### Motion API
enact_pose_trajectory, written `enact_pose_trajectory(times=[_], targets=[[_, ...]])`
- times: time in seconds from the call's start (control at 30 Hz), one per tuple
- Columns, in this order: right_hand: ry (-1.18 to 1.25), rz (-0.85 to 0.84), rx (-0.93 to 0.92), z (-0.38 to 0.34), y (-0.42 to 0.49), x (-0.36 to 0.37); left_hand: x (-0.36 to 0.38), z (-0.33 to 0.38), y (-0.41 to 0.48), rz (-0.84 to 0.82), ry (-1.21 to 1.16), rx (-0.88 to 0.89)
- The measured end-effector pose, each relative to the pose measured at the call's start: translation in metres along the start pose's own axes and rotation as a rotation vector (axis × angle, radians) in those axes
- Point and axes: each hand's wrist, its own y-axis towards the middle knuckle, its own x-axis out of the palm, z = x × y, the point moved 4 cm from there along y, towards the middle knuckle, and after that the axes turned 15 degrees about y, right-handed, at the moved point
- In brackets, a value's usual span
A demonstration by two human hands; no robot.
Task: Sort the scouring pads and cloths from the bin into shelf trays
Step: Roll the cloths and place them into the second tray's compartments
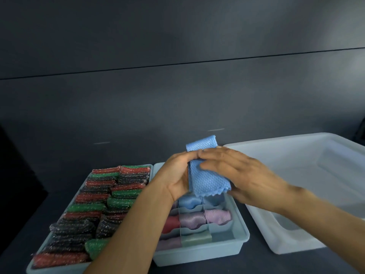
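Note:
A folded light-blue cloth point(207, 175) is held upright above the divided cloth tray point(240, 237). My left hand point(177, 175) grips its left side, fingers curled over its upper part. My right hand point(237, 171) lies against the cloth's right side with straight fingers reaching across the front. The tray's compartments hold rolled cloths point(217, 215) in blue, lilac, red and pale green. Left of it, a tray point(29, 268) is packed with red, green and black scouring pads point(94, 200). The white bin point(296, 230) stands at the right.
All three containers sit on a dark shelf surface point(39, 204) with a dark back wall point(177, 95) close behind. My left forearm crosses over the gap between the two trays. The bin's visible inside shows no items.

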Motion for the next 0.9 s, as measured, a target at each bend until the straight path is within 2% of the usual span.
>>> enact_pose_trajectory(times=[0.07,0.13,0.17,0.23,0.3,0.37,0.47,0.57,0.67,0.73,0.83,0.9], targets=[[0.197,0.269,0.136,-0.002,0.004,-0.009,0.003,-0.004,0.001,0.004,-0.05,0.008],[0.549,0.526,0.353,0.003,0.008,-0.016,0.003,-0.007,0.004,0.023,-0.079,0.062],[0.763,0.603,0.472,0.007,0.01,-0.016,0.003,-0.009,0.003,0.013,-0.069,0.084],[1.076,0.667,0.681,0.018,0.01,-0.01,0.006,-0.009,-0.003,-0.082,-0.031,0.137],[1.203,0.648,0.825,0.023,0.007,-0.004,0.011,-0.007,-0.014,-0.11,0.033,0.201],[1.231,0.609,0.87,0.023,0.005,0.002,0.011,-0.005,-0.016,-0.054,0.078,0.268],[1.237,0.555,0.844,0.018,0.006,0.004,0.006,-0.003,-0.015,0.121,0.178,0.359],[1.165,0.53,0.8,0.015,0.006,0.003,0.004,0.002,-0.018,0.221,0.301,0.498],[1.269,0.602,0.734,0.013,0.006,0.0,0.005,0.005,-0.019,0.142,0.259,0.545],[1.277,0.631,0.698,0.013,0.006,-0.001,0.004,0.006,-0.02,0.098,0.219,0.494],[1.126,0.61,0.642,0.016,0.004,-0.005,0.002,0.003,-0.02,-0.001,0.059,0.383],[0.999,0.564,0.603,0.019,0.003,-0.005,0.003,0.0,-0.02,-0.066,0.063,0.298]])
